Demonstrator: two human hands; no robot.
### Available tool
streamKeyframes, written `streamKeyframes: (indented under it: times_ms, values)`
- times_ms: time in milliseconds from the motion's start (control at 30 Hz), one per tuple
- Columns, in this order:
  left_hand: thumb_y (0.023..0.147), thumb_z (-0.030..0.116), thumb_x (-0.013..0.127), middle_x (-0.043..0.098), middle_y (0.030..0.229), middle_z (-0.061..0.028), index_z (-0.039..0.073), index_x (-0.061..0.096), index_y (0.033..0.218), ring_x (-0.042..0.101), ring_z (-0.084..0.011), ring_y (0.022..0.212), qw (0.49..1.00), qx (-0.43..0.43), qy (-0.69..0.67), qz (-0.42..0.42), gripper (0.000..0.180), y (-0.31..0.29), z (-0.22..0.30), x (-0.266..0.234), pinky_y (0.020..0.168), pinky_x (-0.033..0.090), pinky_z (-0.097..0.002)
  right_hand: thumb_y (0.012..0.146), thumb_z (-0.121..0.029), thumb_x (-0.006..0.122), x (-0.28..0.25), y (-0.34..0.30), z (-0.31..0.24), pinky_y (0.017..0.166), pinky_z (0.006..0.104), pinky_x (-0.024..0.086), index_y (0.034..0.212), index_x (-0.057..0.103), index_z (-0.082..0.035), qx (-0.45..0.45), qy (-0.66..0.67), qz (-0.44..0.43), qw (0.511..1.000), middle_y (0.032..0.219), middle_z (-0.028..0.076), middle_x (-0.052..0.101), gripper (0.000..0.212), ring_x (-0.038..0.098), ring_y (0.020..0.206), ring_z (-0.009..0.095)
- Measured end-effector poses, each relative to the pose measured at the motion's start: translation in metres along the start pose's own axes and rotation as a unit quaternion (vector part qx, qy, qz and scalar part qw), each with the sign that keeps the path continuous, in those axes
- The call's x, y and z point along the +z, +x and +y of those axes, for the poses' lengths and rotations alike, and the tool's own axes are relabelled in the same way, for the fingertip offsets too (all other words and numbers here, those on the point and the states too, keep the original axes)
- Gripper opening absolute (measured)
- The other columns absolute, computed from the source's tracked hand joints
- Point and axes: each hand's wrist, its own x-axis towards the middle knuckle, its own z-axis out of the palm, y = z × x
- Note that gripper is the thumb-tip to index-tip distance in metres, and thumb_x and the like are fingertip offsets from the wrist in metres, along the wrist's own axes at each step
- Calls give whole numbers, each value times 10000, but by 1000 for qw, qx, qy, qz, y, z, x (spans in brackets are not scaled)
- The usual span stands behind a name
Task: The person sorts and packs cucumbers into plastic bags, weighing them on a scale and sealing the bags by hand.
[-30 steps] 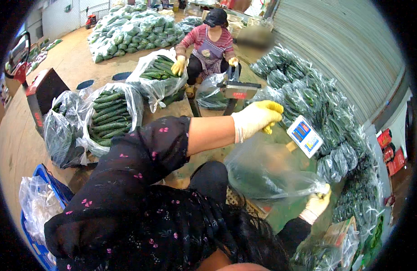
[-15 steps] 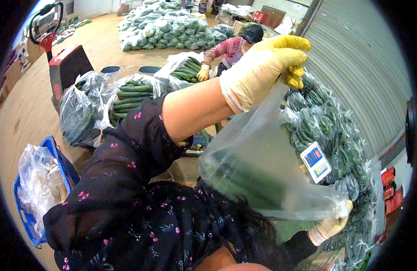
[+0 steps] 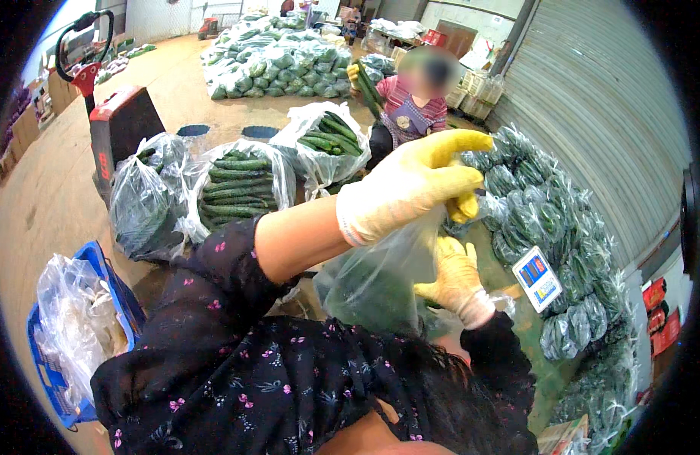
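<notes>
Fingers of the left hand, in a yellow rubber glove, are closed and pinching the top of a clear plastic bag that holds dark green cucumbers; the bag hangs below the glove in front of the person's chest. Fingers of the right hand, in a matching yellow glove, are curled against the bag's right side, though whether they truly grip it cannot be told.

Far left, a blue plastic crate holds crumpled clear plastic bags. Behind it stands a red and black pallet truck on the brown floor. Just right of that sit three open clear sacks of green cucumbers, side by side. A big heap of filled bags lies well behind them.

Beyond the raised left hand, another person in a striped top crouches with cucumbers in gloved hands. Right of the held bag, a small weighing scale display with blue panel sits near a long pile of bagged cucumbers running along the grey corrugated shutter wall.
</notes>
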Motion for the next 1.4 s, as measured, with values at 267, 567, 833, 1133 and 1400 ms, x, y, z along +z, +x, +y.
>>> streamKeyframes:
  times_ms: [267, 567, 833, 1133, 1400]
  values:
    - [884, 193, 539, 586, 750, -54, 8, 410, 1303, 553, -132, 697, 988, 1, 133, 74, 476, -30, 15, -40, 681, 444, -262, 739, -252, 634, -25, -87, 135, 755, 400, 496, 903, 674, -62, 261, 31, -251, 932, 940, 161, 659, 255, 642, 848, 308]
    - [892, 112, 504, 518, 719, 9, 71, 455, 1295, 507, -71, 663, 953, -70, 293, 16, 408, -37, 36, -23, 632, 440, -227, 822, -356, 630, -77, -37, 4, 647, 280, 520, 1281, 407, 44, 123, 710, 251, 647, 738, 51, 592, 648, 544, 605, 108]
    - [641, 165, 620, 557, 583, -86, 21, 483, 1052, 577, -276, 528, 588, 265, 745, -170, 456, 7, -9, 18, 452, 421, -394, 783, -242, 690, 3, 42, -50, 776, 310, 454, 1178, 490, -9, -87, 327, 432, 836, 977, 73, 589, 500, 563, 894, 194]
    - [925, 300, 522, 632, 977, -77, 4, 599, 1034, 565, -139, 932, 964, -155, 177, -124, 325, -53, -103, -33, 847, 454, -314, 814, -98, 649, -36, 10, -20, 576, 244, 457, 868, 655, -20, 65, 590, 137, 793, 757, 37, 643, 96, 565, 629, 97]
    - [917, 327, 482, 587, 799, -16, 30, 607, 985, 558, -145, 726, 933, -359, -23, 21, 330, -28, -115, -37, 684, 492, -349, 737, -120, 683, -113, -12, -10, 720, 290, 482, 1016, 632, -34, -114, 474, -143, 861, 880, 55, 664, 297, 630, 781, 150]
